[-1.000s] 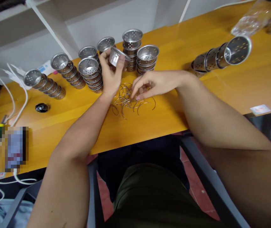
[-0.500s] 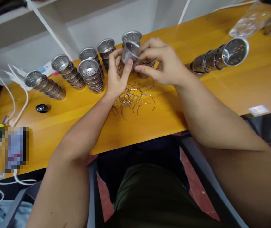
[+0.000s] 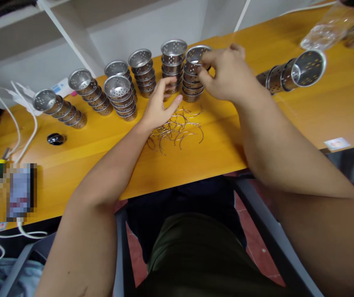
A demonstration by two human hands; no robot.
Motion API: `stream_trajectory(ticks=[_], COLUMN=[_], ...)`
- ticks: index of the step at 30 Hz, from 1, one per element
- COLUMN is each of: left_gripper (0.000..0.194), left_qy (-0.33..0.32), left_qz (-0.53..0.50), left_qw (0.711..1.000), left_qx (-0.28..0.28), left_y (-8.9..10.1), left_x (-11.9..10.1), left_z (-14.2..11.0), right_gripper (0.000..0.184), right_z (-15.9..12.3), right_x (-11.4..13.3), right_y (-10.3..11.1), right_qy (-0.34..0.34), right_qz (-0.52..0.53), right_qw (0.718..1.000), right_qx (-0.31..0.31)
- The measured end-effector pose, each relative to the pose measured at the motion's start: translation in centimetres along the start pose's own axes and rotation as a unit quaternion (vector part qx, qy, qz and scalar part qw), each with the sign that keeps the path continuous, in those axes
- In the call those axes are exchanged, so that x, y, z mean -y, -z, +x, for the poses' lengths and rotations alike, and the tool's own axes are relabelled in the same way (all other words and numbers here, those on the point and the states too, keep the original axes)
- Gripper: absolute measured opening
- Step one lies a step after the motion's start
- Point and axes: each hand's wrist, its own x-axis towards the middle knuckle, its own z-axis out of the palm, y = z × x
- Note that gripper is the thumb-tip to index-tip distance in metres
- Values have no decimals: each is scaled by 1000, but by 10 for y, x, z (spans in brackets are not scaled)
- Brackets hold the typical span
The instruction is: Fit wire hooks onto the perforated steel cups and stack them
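The right hand is up at the stack of perforated steel cups near the back of the yellow surface, its fingertips pinched on the rim of the top cup. That cup sits on the pile, so I judge this to be the step of setting a finished piece onto its stack; whether a wire handle is already on it I cannot tell from here.

The left hand hangs just above the surface with its fingers spread loosely and nothing in them, its fingertips over the near edge of the heap of curved wire handles, which lies in front of the stacks.

More stacks of the same cups stand in a row to the left, some leaning over, and another nested row lies on its side well off to the right.

To my eye the next move calls for the right hand to let go cleanly without tipping the pile, and for a fresh cup and a single wire to be picked out of that tangle, which will want a careful pinch, as the wires overlap.
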Motion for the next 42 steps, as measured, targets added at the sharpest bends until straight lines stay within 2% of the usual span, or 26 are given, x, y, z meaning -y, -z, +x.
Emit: stream_trajectory(ticks=[3, 8, 13, 17, 19, 22, 26, 32, 36, 39, 42], left_gripper=[72, 69, 61, 62, 63, 61, 57, 57, 57, 56, 53], left_qy=[6, -2, -1, 7, 8, 6, 0, 1, 5, 4, 1], left_qz=[-6, 1, -2, -5, -4, -1, 5, -1, -4, 1, 4], left_qw=[1000, 1000, 999, 999, 999, 999, 999, 999, 998, 999, 999], left_qx=[0, 25, 43, 42, 44, 42, 37, 45, 55, 50, 46], left_y=[1, 3, 2, 3, 5, 5, 4, 4, 5, 5, 5], left_x=[-2, -4, -4, -5, -6, -6, -6, -5, -5, -6, -6], left_z=[0, -1, -2, -1, -1, -1, -2, -1, -1, -1, -2], right_gripper=[26, 27, 7, 35, 45, 46, 48, 68, 57, 46, 48], right_z=[2, 14, 23, 20, 17, 13, 12, 13, 10, 8, 6], right_x=[4, -4, -21, -23, -19, -14, -20, -28, -24, -22, -20], right_y=[-3, -4, -11, -12, -9, -6, -10, -16, -13, -9, -6], right_qy=[-17, -46, -49, 2, 6, -13, -40, -41, -28, -1, 17], right_qz=[-33, -95, -95, -38, -26, -10, 18, -55, -25, 6, 6], right_qw=[999, 994, 994, 998, 997, 997, 997, 996, 997, 995, 992], right_qx=[-21, -2, -7, -48, -72, -80, -63, -63, -73, -103, -121])
